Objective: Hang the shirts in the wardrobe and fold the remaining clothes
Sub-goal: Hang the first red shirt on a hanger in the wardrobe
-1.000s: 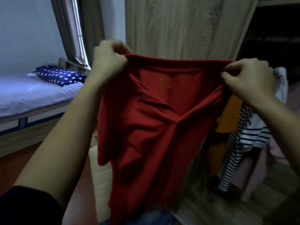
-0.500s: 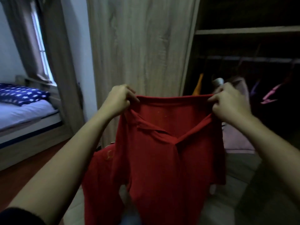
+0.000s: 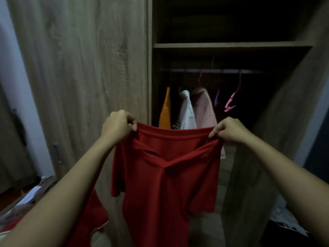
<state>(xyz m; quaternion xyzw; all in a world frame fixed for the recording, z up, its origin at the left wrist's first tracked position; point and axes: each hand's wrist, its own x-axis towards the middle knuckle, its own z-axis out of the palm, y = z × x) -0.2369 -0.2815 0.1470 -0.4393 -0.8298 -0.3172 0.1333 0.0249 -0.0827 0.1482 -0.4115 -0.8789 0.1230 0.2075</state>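
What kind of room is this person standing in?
Probably a bedroom, at an open wooden wardrobe: clothes hang from its rail, beside empty pink hangers, and both hands hold up a red shirt.

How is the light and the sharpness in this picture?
Head view: dim overall; the wardrobe interior is almost black above the rail, the red shirt and both hands fairly sharp, edges soft and bent by the wide lens.

Two hands, left (image 3: 118, 124) and right (image 3: 229, 131), pinch one red polo shirt (image 3: 165, 175). Three garments hang on the one rail (image 3: 213, 70): orange (image 3: 164, 111), white (image 3: 187, 111), pink (image 3: 204, 107). Two empty hangers: purple (image 3: 216, 98), pink (image 3: 232, 102). One shelf (image 3: 231, 45).
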